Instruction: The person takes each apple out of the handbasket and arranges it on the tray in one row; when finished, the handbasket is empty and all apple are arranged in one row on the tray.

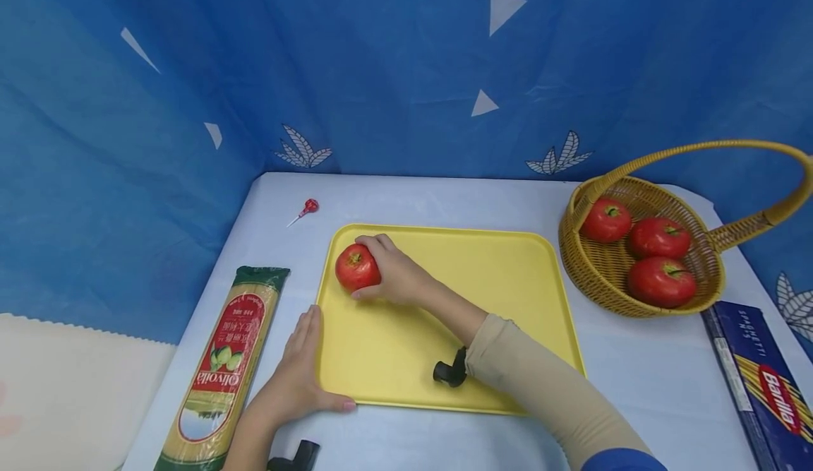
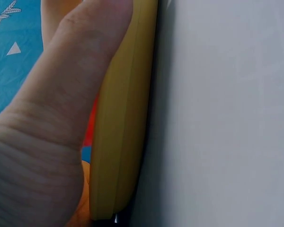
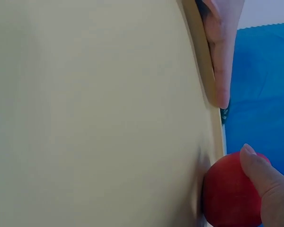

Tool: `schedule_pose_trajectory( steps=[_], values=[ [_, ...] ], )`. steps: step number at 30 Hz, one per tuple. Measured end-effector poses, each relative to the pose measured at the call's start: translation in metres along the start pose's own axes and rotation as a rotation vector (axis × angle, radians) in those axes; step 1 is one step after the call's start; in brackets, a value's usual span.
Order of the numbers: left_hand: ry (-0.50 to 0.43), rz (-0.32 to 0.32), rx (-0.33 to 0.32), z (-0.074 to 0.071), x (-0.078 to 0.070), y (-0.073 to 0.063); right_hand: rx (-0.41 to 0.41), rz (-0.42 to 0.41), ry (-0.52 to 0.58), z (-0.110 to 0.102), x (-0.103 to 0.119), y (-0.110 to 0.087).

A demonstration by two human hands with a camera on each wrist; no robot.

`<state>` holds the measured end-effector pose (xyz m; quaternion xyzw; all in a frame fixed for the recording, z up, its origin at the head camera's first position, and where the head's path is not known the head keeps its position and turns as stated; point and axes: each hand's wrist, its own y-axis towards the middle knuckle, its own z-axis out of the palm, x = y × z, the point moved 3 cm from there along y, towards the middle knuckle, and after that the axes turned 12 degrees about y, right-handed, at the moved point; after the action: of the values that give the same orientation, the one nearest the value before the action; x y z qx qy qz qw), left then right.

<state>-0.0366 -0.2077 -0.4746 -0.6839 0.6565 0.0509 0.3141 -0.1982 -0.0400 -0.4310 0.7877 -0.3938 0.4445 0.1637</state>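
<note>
My right hand (image 1: 396,273) grips a red apple (image 1: 356,269) at the far left corner of a yellow tray (image 1: 444,301). In the right wrist view the thumb lies across the apple (image 3: 232,194), which sits by the tray's rim. My left hand (image 1: 301,372) rests at the tray's near left corner, its fingers straight along the left side and the thumb at the front edge. The left wrist view shows that thumb touching the tray's outer wall (image 2: 125,109).
A wicker basket (image 1: 597,280) with several apples stands at the back right. A blue spaghetti box (image 1: 762,379) lies at the right, a spaghetti packet (image 1: 222,372) at the left. A lollipop (image 1: 310,206) lies behind the tray. Black wrist cameras (image 1: 451,368) sit under both wrists.
</note>
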Motion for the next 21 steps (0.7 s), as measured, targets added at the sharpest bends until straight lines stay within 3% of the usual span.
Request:
schedule_pose_trajectory(
  steps=[9,15,21],
  values=[
    [0.015,-0.008,0.01,0.001,-0.001,0.001,-0.042,-0.054,-0.109,-0.015,0.008,-0.021],
    [0.028,-0.013,-0.001,0.0,-0.002,0.0,-0.129,-0.119,-0.067,-0.049,0.013,-0.064],
    [0.032,-0.015,-0.002,-0.001,-0.003,0.0,-0.257,-0.176,-0.006,-0.095,0.005,-0.114]
  ],
)
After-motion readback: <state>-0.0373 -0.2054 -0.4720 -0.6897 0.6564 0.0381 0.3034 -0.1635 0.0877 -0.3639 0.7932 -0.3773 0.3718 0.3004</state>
